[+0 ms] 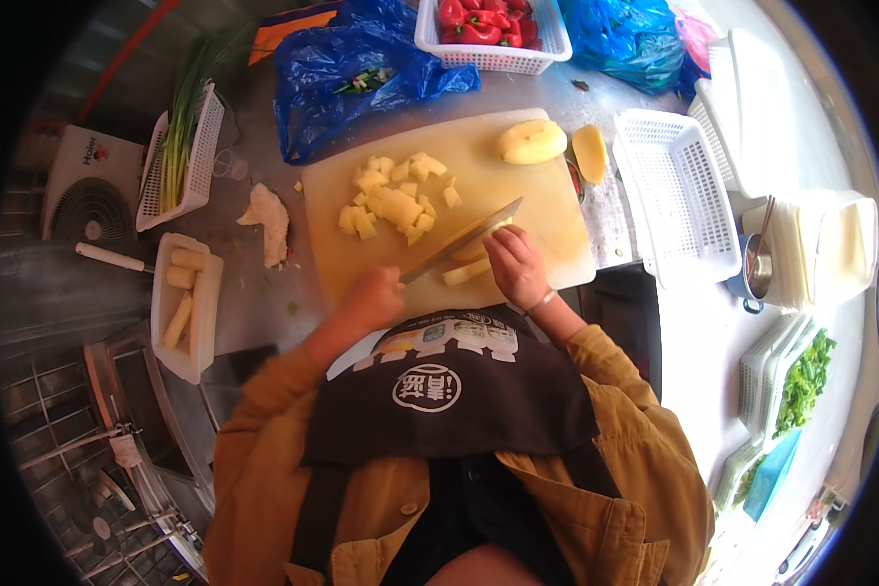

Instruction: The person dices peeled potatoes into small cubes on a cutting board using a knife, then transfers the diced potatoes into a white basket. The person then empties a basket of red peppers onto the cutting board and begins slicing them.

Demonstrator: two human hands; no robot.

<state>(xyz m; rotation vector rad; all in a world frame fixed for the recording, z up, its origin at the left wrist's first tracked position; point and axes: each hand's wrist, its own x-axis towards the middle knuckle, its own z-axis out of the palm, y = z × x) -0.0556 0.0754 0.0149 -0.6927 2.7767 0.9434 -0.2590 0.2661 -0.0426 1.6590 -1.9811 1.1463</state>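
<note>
My left hand (372, 299) is closed around the handle end of a long-bladed kitchen knife (460, 240), its blade slanting up to the right over a pale cutting board (557, 256). With bent fingers, my right hand (516, 267) holds down cut potato (470, 253) by the blade, partly hidden by fingers and knife. A potato strip (466, 272) lies just beside those fingers. Further up the board is a loose heap of potato chunks (392, 204). One peeled potato (532, 142) rests near the top right corner, and a potato half (590, 154) is just off the board.
Blue plastic bag (322, 110) and a basket of red peppers (492, 51) stand beyond the board. Left are a basket of scallions (204, 146) and a tub of pale peeled pieces (211, 315). At right are a white basket (692, 253) and a blue pot (751, 286).
</note>
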